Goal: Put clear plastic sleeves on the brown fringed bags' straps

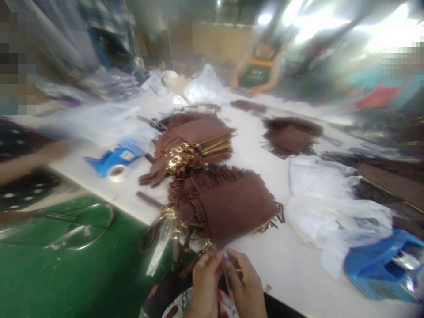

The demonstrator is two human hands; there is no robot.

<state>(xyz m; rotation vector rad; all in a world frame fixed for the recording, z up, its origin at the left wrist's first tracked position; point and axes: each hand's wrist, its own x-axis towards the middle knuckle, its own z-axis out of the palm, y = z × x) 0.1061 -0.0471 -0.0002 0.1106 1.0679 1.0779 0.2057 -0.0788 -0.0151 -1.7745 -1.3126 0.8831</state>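
My left hand (204, 276) and my right hand (245, 282) meet at the near table edge, fingertips pinched together. Between them runs a narrow, clear plastic-looking strip (228, 276), blurred, its exact kind hard to make out. Just beyond my fingers lies a stack of brown fringed pouches (238, 203), with gold clasps and wrist straps hanging over the edge at its left. A clear plastic strip with print (160, 249) dangles among those straps. Behind it sits a second pile of brown pouches (202, 132) with gold zips.
A blue tape dispenser (115, 157) with a white tape roll (117, 173) stands left; another blue dispenser (380, 265) is near right. White plastic bags (334, 212) and more fringed pouches (291, 137) lie right. People sit or stand around the table (281, 269), one arm (36, 159) at left.
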